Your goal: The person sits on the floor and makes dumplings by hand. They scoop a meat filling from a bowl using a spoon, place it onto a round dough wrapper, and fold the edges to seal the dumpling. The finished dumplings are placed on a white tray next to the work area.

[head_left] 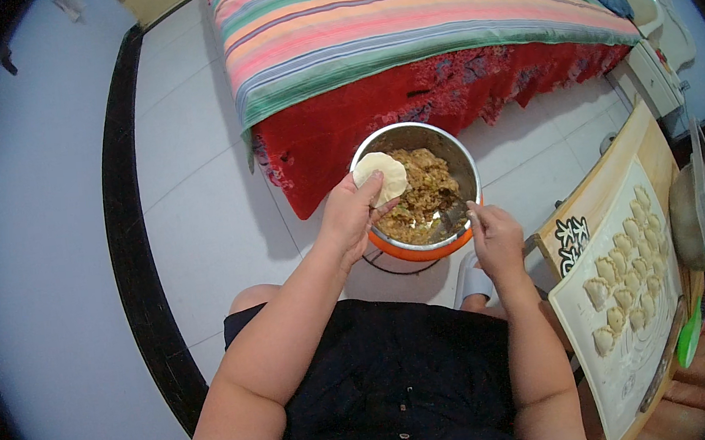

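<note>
Cream dough wrapper (386,176), 1 pc., is pinched in the person's L hand (352,213), thumb on top, over the L side of the steel pot (467,171). It lies flat, w/ no filling visible on it. R hand (499,241) pinches the handle end of a metal utensil (452,217), its other end down in the brown filling (424,171) near the R wall of the pot.

Done: approx. 20 shaped dumplings (630,278) sit in rough rows on the white mat (577,309) to the person's R, all apparently sealed; exact no. can't be told, as some crowd together. Left to do, by the look of it: fill & close this 1 wrapper, then prob. more, since the pot holds plenty of filling. How many more is unclear. Job looks well under way, not near its end.
</note>
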